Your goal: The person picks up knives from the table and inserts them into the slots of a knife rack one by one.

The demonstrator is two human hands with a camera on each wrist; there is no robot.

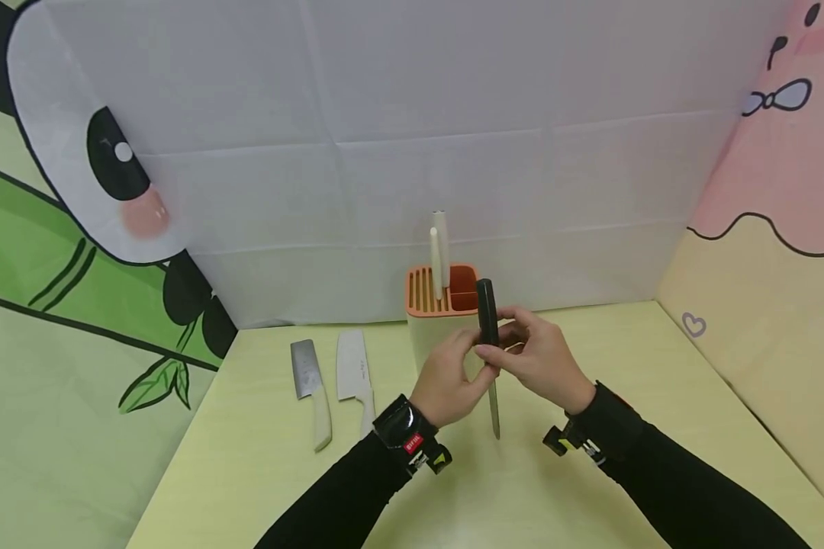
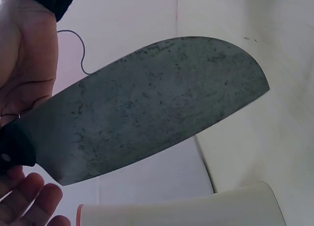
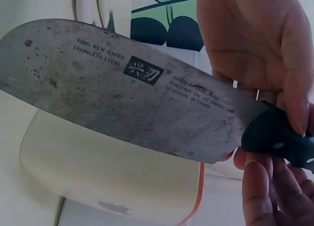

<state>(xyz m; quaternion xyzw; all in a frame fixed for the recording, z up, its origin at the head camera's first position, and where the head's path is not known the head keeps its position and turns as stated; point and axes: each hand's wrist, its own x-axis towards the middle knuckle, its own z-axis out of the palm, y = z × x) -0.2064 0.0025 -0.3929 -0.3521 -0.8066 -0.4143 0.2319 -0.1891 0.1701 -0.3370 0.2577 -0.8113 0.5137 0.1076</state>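
Observation:
A kitchen knife with a black handle (image 1: 487, 305) is held upright in front of the knife holder, its blade (image 1: 494, 412) pointing down and seen nearly edge-on. My left hand (image 1: 453, 379) grips the handle's lower part from the left. From the right, my right hand (image 1: 542, 357) pinches the same handle between thumb and fingers. The broad, curved blade (image 2: 157, 103) looks stained in the left wrist view. Its other face (image 3: 113, 83) carries printed lettering and a dark logo in the right wrist view.
Behind my hands stands a cream knife holder (image 1: 429, 332) with an orange slotted top and two white handles (image 1: 440, 252) sticking up. To the left lie a cleaver (image 1: 307, 370) and a white-handled broad knife (image 1: 353, 370) on the pale table (image 1: 233, 473). Printed cloth surrounds the table.

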